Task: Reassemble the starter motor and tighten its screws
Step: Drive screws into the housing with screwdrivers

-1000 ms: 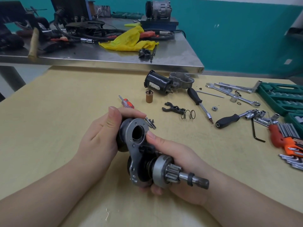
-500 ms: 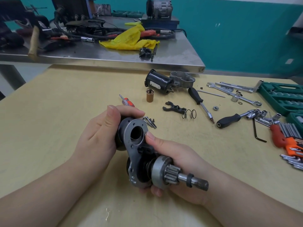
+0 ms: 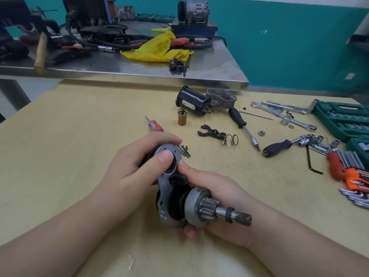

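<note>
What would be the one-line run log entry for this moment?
left hand: grips starter assembly, thumb over plate hole | right hand: holds pinion end | screws: loose on table

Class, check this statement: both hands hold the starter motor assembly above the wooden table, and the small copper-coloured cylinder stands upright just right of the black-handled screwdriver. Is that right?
One detail is wrong. In the head view the copper-coloured cylinder stands upright to the left of the black-handled screwdriver, not right of it. The rest holds: the left hand and right hand hold the starter motor assembly above the wooden table.
</note>
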